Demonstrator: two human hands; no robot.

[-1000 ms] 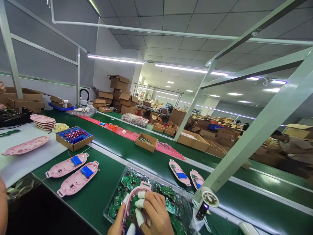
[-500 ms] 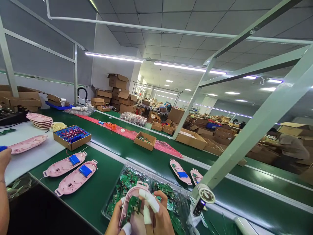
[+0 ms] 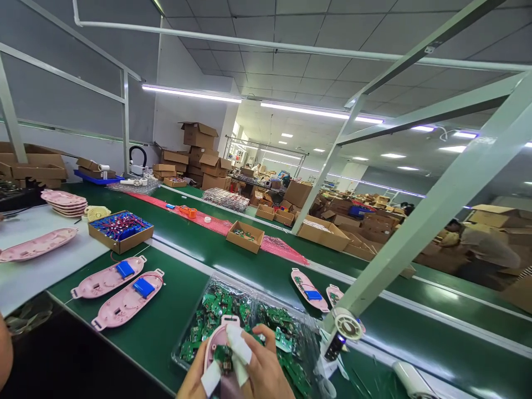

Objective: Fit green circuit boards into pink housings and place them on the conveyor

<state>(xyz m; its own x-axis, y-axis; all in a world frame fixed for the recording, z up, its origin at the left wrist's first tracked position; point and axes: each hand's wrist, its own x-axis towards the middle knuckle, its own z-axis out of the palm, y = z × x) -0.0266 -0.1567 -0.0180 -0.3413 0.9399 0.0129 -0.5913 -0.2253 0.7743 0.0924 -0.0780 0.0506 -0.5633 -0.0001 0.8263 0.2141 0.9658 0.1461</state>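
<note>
Close in front of me, my left hand [image 3: 194,380] is closed around the edge of a pink plastic shell [image 3: 213,339], its taped thumb over the inside. A small green circuit board [image 3: 223,358] sits inside the shell, partly hidden by fingers. My right hand [image 3: 262,367] has white-wrapped fingertips pressed on the board and shell, bent inward. Right behind the hands, a clear plastic tray [image 3: 181,354] holds a heap of green circuit boards [image 3: 226,293]. Two pink shells with blue battery packs [image 3: 143,287] lie to the left.
A box of blue batteries [image 3: 120,230] and stacked pink shells [image 3: 64,203] stand at left. Another person's arm [image 3: 5,352] shows at the left edge. More shells [image 3: 310,290] lie beyond the tray, near a metal post [image 3: 374,277] and a small fan [image 3: 348,327].
The shell in my hands sits slightly lower and left, and my fingers cover more of the board. The other person's hand with a blue object has left the view at left.
</note>
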